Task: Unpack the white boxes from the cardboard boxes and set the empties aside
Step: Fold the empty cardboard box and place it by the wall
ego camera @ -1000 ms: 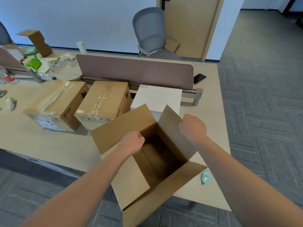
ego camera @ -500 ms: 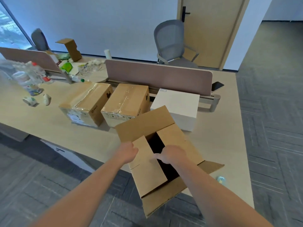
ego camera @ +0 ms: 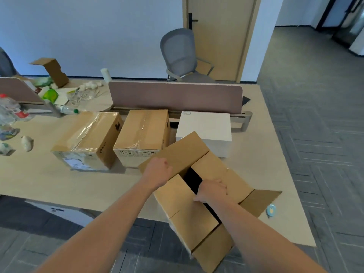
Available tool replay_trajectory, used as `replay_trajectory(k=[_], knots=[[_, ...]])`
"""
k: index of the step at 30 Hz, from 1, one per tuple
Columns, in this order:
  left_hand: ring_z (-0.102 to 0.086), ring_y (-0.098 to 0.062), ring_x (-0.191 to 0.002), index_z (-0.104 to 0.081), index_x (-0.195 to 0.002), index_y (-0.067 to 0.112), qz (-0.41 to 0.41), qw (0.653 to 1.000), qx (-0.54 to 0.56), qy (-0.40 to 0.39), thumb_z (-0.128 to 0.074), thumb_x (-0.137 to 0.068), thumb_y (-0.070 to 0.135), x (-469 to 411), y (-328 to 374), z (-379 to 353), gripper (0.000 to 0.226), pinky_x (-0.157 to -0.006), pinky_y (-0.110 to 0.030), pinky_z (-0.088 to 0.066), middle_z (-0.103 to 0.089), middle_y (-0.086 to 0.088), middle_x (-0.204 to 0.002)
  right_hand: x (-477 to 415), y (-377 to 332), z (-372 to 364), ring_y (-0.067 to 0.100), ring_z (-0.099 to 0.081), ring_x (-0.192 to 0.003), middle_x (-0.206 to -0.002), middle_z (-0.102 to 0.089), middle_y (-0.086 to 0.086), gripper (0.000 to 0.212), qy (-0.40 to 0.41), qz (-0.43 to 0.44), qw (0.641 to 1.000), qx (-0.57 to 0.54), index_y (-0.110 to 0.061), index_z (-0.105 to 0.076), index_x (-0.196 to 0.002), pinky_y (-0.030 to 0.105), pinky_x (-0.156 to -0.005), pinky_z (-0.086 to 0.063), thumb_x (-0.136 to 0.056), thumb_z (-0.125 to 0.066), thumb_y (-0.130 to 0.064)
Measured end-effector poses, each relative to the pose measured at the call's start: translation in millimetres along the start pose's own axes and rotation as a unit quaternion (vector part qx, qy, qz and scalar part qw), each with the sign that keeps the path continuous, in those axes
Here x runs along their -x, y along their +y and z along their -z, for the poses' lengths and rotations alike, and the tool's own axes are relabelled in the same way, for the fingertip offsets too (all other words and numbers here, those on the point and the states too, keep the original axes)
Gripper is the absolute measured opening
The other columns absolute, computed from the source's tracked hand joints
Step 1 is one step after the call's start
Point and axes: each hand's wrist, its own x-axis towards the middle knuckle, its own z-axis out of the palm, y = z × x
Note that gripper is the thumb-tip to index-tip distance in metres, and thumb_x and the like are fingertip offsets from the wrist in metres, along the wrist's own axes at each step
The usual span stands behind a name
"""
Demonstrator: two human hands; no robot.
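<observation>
An empty cardboard box (ego camera: pixel 222 174) sits at the desk's near edge with its flaps partly folded over a dark gap. My left hand (ego camera: pixel 157 170) rests on the box's left flap, fingers curled. My right hand (ego camera: pixel 211 191) presses down on a flap at the middle of the opening. A white box (ego camera: pixel 206 128) stands just behind it on the desk. Two taped cardboard boxes (ego camera: pixel 88 138) (ego camera: pixel 143 134) stand side by side to the left.
The beige desk (ego camera: pixel 59 182) has a brown divider panel (ego camera: pixel 175 96) along its back. Bottles and clutter (ego camera: pixel 11 113) lie at the far left. A small blue round object (ego camera: pixel 270 210) lies near the right edge. A grey chair (ego camera: pixel 181 56) stands beyond the desk.
The box's upright flaps have been folded down over the opening. My right hand dropped from the raised right flap to the middle; my left hand moved onto the left flap.
</observation>
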Motion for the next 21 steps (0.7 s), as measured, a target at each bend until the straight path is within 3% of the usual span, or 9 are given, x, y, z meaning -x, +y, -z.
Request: replay_trajectory(k=[3, 8, 12, 15, 17, 21], knots=[[-0.059, -0.025, -0.089, -0.064, -0.094, 0.005, -0.062, 0.998, -0.014, 0.003, -0.049, -0.092, 0.025, -25, -6, 4, 0.026, -0.078, -0.038, -0.053, -0.062, -0.011, -0.100, 13, -7, 10, 0.045, -0.050, -0.111, -0.127, -0.050, 0.022, 0.055, 0.050, -0.001, 0.998, -0.027, -0.013, -0.060, -0.121, 0.050, -0.089, -0.048, -0.076, -0.068, -0.043], [-0.057, -0.027, -0.096, -0.058, -0.092, 0.013, -0.137, 0.988, -0.044, -0.060, -0.046, -0.092, 0.029, -61, -26, 9, 0.020, -0.086, -0.041, -0.052, -0.057, -0.010, -0.102, 49, -16, 14, 0.031, -0.050, -0.113, -0.124, -0.051, 0.011, 0.042, 0.169, -0.044, 0.981, -0.088, -0.015, -0.053, -0.123, 0.039, -0.088, -0.046, -0.094, -0.055, -0.044], [-0.054, -0.032, -0.109, -0.048, -0.121, 0.008, -0.169, 0.978, -0.088, -0.083, -0.046, -0.095, 0.022, -73, -40, 14, 0.029, -0.092, -0.042, -0.048, -0.057, -0.014, -0.115, 84, -15, 0, 0.033, -0.047, -0.122, -0.133, -0.050, 0.014, 0.046, 0.240, -0.116, 0.961, -0.070, -0.014, -0.050, -0.128, 0.041, -0.099, -0.044, -0.098, -0.045, -0.048], [-0.059, -0.029, -0.099, -0.047, -0.128, 0.008, -0.198, 0.971, -0.092, -0.097, -0.048, -0.095, 0.023, -78, -44, 18, 0.037, -0.082, -0.040, -0.053, -0.061, -0.012, -0.112, 109, -10, -17, 0.042, -0.022, -0.146, -0.155, -0.031, 0.023, 0.051, 0.264, -0.184, 0.945, -0.063, -0.013, -0.043, -0.141, 0.051, -0.119, -0.022, -0.101, -0.038, -0.044], [-0.061, -0.030, -0.096, -0.050, -0.126, 0.009, -0.204, 0.968, -0.082, -0.121, -0.045, -0.092, 0.026, -79, -43, 21, 0.038, -0.076, -0.039, -0.053, -0.063, -0.013, -0.109, 122, -5, -25, 0.047, -0.005, -0.149, -0.161, -0.015, 0.026, 0.056, 0.275, -0.230, 0.931, -0.066, -0.014, -0.037, -0.146, 0.058, -0.121, -0.010, -0.100, -0.036, -0.045], [-0.061, -0.029, -0.089, -0.058, -0.111, 0.010, -0.206, 0.965, -0.060, -0.149, -0.045, -0.087, 0.030, -77, -36, 26, 0.034, -0.067, -0.036, -0.051, -0.063, -0.011, -0.102, 138, 0, -37, 0.052, -0.007, -0.146, -0.160, -0.003, 0.032, 0.064, 0.250, -0.302, 0.905, -0.163, -0.012, -0.026, -0.151, 0.059, -0.119, -0.019, -0.098, -0.045, -0.043]])
